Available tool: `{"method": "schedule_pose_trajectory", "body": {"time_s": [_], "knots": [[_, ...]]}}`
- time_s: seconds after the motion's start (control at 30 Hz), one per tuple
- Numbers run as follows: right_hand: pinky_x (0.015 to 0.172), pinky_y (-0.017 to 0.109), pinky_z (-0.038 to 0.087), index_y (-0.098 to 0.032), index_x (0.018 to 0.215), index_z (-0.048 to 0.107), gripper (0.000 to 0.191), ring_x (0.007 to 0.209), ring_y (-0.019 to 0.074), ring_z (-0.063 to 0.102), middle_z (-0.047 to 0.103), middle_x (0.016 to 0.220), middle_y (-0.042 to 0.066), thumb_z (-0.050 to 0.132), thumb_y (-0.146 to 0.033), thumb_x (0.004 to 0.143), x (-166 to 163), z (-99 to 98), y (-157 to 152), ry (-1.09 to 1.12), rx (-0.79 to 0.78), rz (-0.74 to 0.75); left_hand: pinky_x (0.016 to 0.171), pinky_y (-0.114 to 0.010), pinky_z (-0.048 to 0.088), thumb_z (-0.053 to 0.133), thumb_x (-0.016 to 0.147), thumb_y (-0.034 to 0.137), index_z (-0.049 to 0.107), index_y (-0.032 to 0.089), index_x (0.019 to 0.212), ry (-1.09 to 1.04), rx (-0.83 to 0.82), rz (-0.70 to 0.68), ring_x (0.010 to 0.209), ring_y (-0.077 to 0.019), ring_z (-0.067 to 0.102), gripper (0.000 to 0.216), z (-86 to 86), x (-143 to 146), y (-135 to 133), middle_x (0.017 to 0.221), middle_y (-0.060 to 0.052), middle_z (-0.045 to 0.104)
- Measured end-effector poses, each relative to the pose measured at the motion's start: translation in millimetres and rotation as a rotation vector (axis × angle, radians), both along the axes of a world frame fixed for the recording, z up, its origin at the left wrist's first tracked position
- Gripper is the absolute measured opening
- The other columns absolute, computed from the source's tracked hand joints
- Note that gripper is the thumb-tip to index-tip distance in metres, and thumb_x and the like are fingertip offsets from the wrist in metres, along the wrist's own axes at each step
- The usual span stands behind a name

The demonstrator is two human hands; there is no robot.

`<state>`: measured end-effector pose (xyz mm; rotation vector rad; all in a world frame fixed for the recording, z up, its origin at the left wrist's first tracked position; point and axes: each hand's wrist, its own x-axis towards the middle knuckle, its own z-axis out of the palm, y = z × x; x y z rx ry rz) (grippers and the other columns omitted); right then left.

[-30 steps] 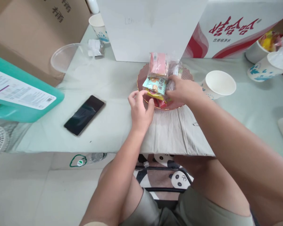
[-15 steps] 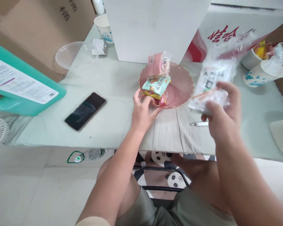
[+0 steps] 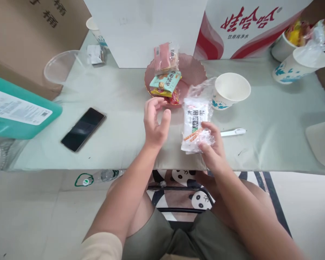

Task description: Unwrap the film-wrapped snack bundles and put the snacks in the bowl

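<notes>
My right hand (image 3: 212, 144) pinches a snack packet (image 3: 196, 117) in white and clear plastic, with a picture of orange sticks on it, just in front of the bowl. Thumb and fingers of my left hand (image 3: 155, 122) are apart, holding nothing, close to the bowl's near rim. The pink ribbed glass bowl (image 3: 195, 68) has a gold edge. In its left part are piled a pink wrapped snack (image 3: 162, 57), a light green packet (image 3: 166, 82), and yellow and red packets (image 3: 174, 97) beneath.
A paper cup (image 3: 233, 88) stands right of the bowl, with a white pen-like tool (image 3: 234, 132) nearer me. A phone (image 3: 83, 129) lies left, by a green jug (image 3: 24, 112). White boxes (image 3: 154, 32) rise behind. Cups of snacks (image 3: 300, 66) stand far right.
My right hand has brought the packet left and nearer, in front of the bowl. My left hand has let go of the bowl's rim. The view has shifted, and the middle paper cup now shows.
</notes>
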<state>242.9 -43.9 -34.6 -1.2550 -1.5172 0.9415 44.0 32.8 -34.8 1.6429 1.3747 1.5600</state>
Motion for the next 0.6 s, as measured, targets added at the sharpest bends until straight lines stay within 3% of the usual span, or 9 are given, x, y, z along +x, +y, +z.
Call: {"method": "schedule_pose_trajectory", "body": {"time_s": [0.07,0.13,0.2,0.27,0.43,0.5,0.6], "knots": [[0.099,0.05,0.058,-0.03,0.135,0.054,0.048,0.115,0.0291,0.068,0.066,0.13,0.008,0.059,-0.052,0.092,1.7,9.5,-1.1,0.033,-0.009,0.161,0.106,-0.04,0.056,0.051,0.091,0.08,0.052,0.033,0.133,-0.112,-0.073,-0.199,0.124,-0.0244,0.068,0.063,3.1,1.8,-5.9,0.139,-0.009,0.061],[0.105,0.05,0.056,-0.03,0.13,0.056,0.046,0.121,0.0294,0.066,0.067,0.133,0.008,0.063,-0.051,0.091,2.0,15.6,-2.8,0.04,-0.01,0.265,0.097,-0.038,0.06,0.058,0.089,0.077,0.056,0.035,0.131,-0.183,-0.143,-0.308,0.116,-0.0233,0.071,0.06,3.5,1.8,-12.1,0.133,-0.006,0.067],[0.108,0.051,0.055,-0.029,0.132,0.055,0.048,0.124,0.0297,0.065,0.066,0.135,0.009,0.063,-0.051,0.091,0.0,16.5,-4.8,0.025,-0.04,0.286,0.087,-0.037,0.062,0.061,0.092,0.068,0.064,0.034,0.124,-0.193,-0.187,-0.32,0.101,-0.0209,0.074,0.046,2.1,0.2,-18.4,0.119,-0.004,0.073],[0.101,0.051,0.058,-0.029,0.139,0.049,0.055,0.114,0.0284,0.067,0.065,0.13,0.01,0.063,-0.05,0.091,-3.7,13.0,-7.0,0.018,-0.11,0.273,0.083,-0.036,0.062,0.059,0.097,0.059,0.07,0.032,0.113,-0.162,-0.204,-0.293,0.091,-0.0192,0.073,0.033,0.0,-1.8,-24.2,0.107,-0.002,0.075],[0.072,0.039,0.062,-0.031,0.157,0.021,0.085,0.084,0.0214,0.068,0.062,0.112,0.007,0.067,-0.052,0.089,-11.6,-0.9,-7.3,0.103,-0.262,0.207,0.105,-0.041,0.058,0.054,0.1,0.048,0.072,0.029,0.097,-0.079,-0.181,-0.259,0.122,-0.0227,0.068,0.026,-5.6,-3.3,-33.6,0.122,-0.004,0.072],[0.071,0.037,0.061,-0.03,0.156,0.021,0.086,0.084,0.0202,0.068,0.061,0.112,0.007,0.069,-0.054,0.088,-12.4,-3.7,-5.4,0.129,-0.274,0.181,0.096,-0.038,0.062,0.052,0.099,0.045,0.071,0.03,0.098,-0.097,-0.241,-0.294,0.114,-0.0215,0.07,0.024,-6.6,-3.5,-36.1,0.118,-0.004,0.071],[0.075,0.038,0.061,-0.027,0.151,0.029,0.079,0.087,0.0209,0.069,0.062,0.115,0.009,0.068,-0.056,0.089,-12.1,-4.5,-3.1,0.127,-0.28,0.167,0.07,-0.031,0.062,0.054,0.096,0.044,0.069,0.031,0.104,-0.107,-0.32,-0.355,0.081,-0.0166,0.07,0.021,-5.5,-5.7,-39.5,0.104,-0.003,0.069]]}}
